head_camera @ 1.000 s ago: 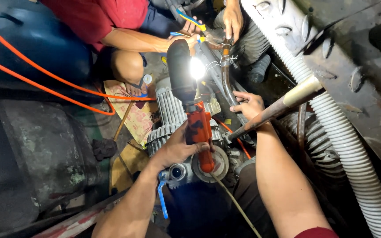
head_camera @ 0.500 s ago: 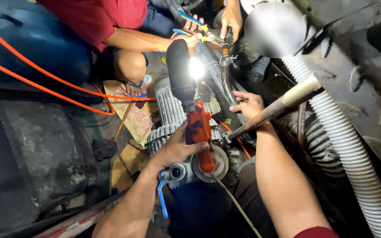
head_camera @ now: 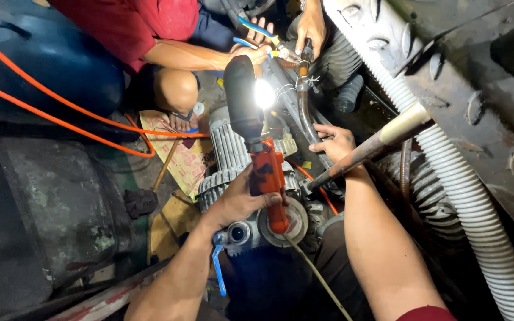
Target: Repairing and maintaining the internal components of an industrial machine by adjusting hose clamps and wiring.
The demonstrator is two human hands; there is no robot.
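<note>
My left hand (head_camera: 240, 201) grips the orange handle of a work lamp (head_camera: 267, 178) whose black hood points up and whose bulb (head_camera: 263, 94) shines brightly. The lamp rests over a grey ribbed electric motor (head_camera: 228, 156) with a round end cap (head_camera: 294, 221). My right hand (head_camera: 334, 142) is held out flat, fingers spread, touching a dark curved hose (head_camera: 306, 122) beside the motor. A metal bar with a pale handle (head_camera: 370, 145) crosses just under that hand.
A person in a red shirt crouches at the top; their hands (head_camera: 256, 52) hold blue-handled pliers (head_camera: 256, 28) at a hose fitting. A white corrugated hose (head_camera: 472, 202) runs down the right. Orange cables (head_camera: 60, 122) cross the left, over a dark tank (head_camera: 43, 220).
The view has shifted slightly. The other person's hands have moved a little at the hose fitting. My own hands hold nearly the same places.
</note>
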